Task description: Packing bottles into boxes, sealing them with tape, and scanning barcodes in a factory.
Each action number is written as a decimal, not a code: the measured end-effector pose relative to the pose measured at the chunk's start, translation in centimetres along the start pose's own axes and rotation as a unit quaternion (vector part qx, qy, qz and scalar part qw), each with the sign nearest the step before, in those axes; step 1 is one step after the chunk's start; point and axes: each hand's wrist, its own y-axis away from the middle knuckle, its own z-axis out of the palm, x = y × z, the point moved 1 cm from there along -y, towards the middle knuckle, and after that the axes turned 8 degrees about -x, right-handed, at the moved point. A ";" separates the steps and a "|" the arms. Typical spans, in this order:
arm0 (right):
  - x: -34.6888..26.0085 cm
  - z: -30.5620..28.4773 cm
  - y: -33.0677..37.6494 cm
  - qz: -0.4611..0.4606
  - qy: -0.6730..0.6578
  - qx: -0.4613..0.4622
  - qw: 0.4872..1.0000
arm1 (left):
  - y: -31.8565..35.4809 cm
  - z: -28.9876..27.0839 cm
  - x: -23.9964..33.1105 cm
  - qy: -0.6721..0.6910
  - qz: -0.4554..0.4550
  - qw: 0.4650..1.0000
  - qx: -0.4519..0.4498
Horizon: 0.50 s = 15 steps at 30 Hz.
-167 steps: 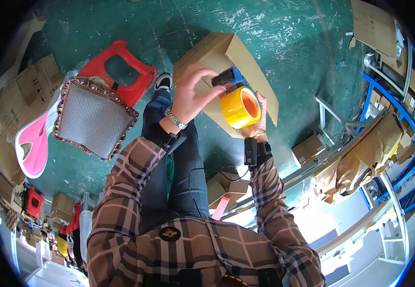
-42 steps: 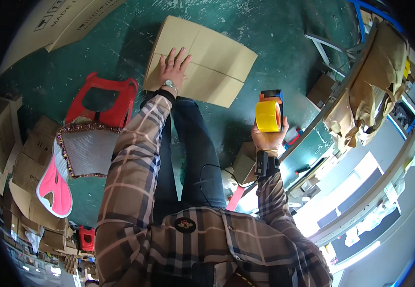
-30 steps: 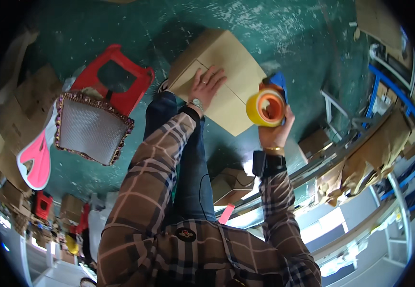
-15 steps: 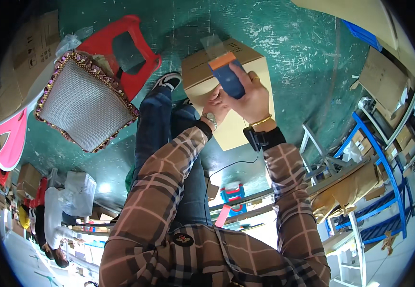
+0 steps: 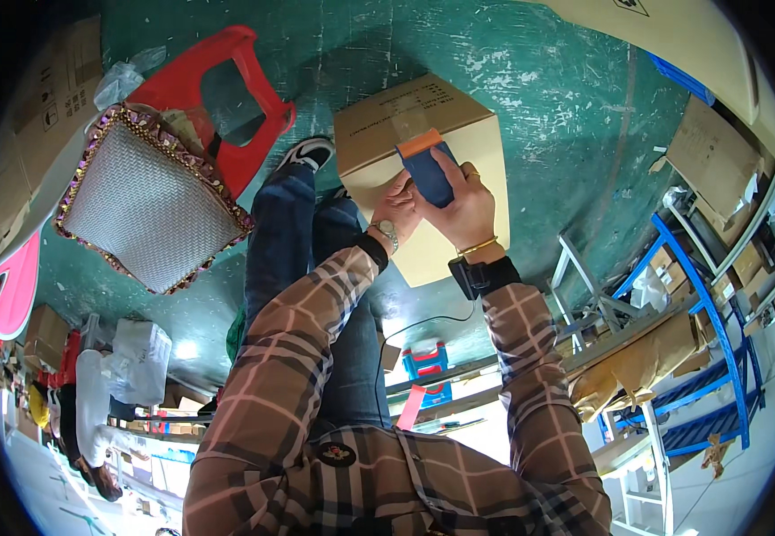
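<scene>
A blue tape dispenser (image 5: 428,172) with an orange front edge is gripped in my right hand (image 5: 462,210), tilted over the near upper edge of a brown cardboard box (image 5: 412,100). The box sits on the floor before my feet, with dark print on its top. Close beside the dispenser, my left hand (image 5: 395,212) has its fingers bent and pressed together against the box's near side. Whatever lies under those fingertips is hidden by the hands and the dispenser.
Left of the box are a red plastic stool (image 5: 271,107) and a silver woven cushion (image 5: 151,201) with a ruffled trim. A blue metal frame (image 5: 704,299) and flattened cardboard (image 5: 704,161) stand at the right. Another person (image 5: 93,402) appears at the far lower left.
The tape dispenser has come down and nearer to me, from above the box top to its near edge. Clear tape showed beyond its orange edge before. Both hands stay close together.
</scene>
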 end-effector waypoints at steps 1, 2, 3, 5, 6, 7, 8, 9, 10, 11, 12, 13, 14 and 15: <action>-0.1 0.2 -0.1 0.000 -0.001 -0.003 1.000 | 0.1 -0.4 0.3 -0.002 0.002 1.000 0.000; 0.4 0.1 0.1 0.003 0.001 -0.004 1.000 | 0.1 -0.4 -0.1 -0.247 -0.006 0.969 0.013; 0.8 0.1 0.3 0.007 0.004 -0.012 1.000 | 0.2 -0.4 -0.5 -0.363 -0.011 0.932 0.016; 1.2 0.0 0.5 0.012 0.006 -0.020 1.000 | 0.5 -0.3 -0.9 -0.532 -0.021 0.846 0.009; 1.1 0.0 0.5 0.012 0.001 -0.020 1.000 | 0.6 -0.3 -0.9 -0.561 -0.025 0.828 0.002; 1.1 0.0 0.5 0.012 -0.003 -0.019 1.000 | 0.6 -0.3 -0.8 -0.589 -0.028 0.808 -0.005; 1.0 0.2 0.4 0.010 -0.005 -0.017 1.000 | 0.8 -0.4 -0.2 -0.822 -0.052 0.567 -0.007; 0.9 0.4 0.2 0.007 -0.016 -0.014 1.000 | 1.1 -0.5 0.4 -0.963 -0.070 0.260 -0.007; 0.5 0.7 0.0 0.002 -0.029 -0.010 1.000 | 1.5 -0.5 1.2 -0.964 -0.068 0.256 -0.005; 0.8 1.0 0.3 0.003 -0.026 -0.009 1.000 | 1.8 -0.1 1.1 -0.979 -0.051 0.192 -0.036; 1.1 1.2 0.7 0.016 -0.033 -0.007 0.999 | 2.0 0.5 0.9 -0.989 -0.033 0.128 -0.066; 1.5 1.4 1.0 0.028 -0.040 -0.005 0.999 | 2.1 1.2 1.0 -0.989 -0.032 0.130 -0.068; 2.0 1.4 1.4 0.031 -0.037 -0.006 0.999 | 2.2 2.0 0.6 -0.981 -0.137 0.080 -0.111; 2.0 1.6 1.3 0.036 -0.035 -0.008 0.999 | 2.9 2.3 1.0 -0.959 -0.240 0.024 -0.150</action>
